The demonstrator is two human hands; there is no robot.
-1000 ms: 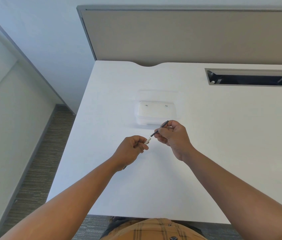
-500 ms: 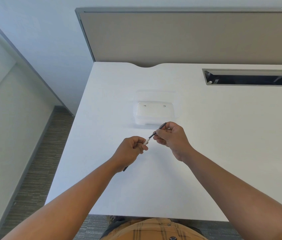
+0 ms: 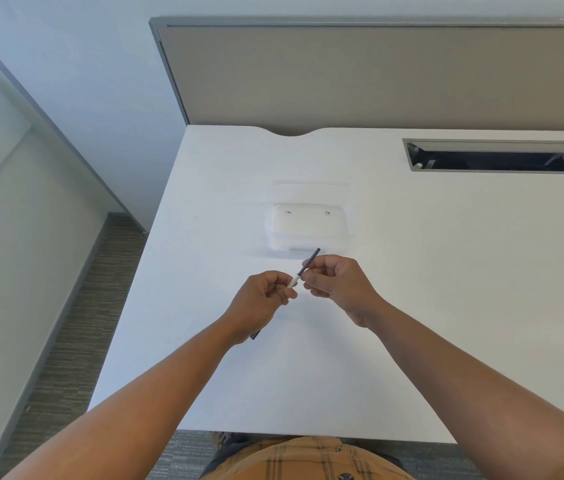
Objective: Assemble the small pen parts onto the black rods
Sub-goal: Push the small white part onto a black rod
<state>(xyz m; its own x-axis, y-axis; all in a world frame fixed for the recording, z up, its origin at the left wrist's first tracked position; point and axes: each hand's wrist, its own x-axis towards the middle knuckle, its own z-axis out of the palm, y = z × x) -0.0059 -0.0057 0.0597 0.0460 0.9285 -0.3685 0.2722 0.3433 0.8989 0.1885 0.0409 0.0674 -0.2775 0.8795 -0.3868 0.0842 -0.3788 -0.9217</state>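
Observation:
Above the white desk point(image 3: 412, 306) my left hand point(image 3: 261, 299) is closed around a black rod whose lower tip point(image 3: 255, 336) sticks out under the palm. A small white pen part point(image 3: 293, 281) caps the rod's upper end between my fingertips. My right hand point(image 3: 337, 284) pinches a second thin black rod point(image 3: 311, 259), which slants up and to the right past my fingers. Its lower end meets the white part. Both hands hover just in front of a clear plastic container point(image 3: 306, 230).
The clear container has a flat lid lying behind it. A grey cable hatch point(image 3: 495, 155) is open at the back right. A beige partition point(image 3: 377, 74) closes the desk's far edge. The desk's left edge drops to carpet point(image 3: 76, 323).
The two hands have drawn slightly closer, bringing the right hand's rod end up against the white part. The view has shifted a little.

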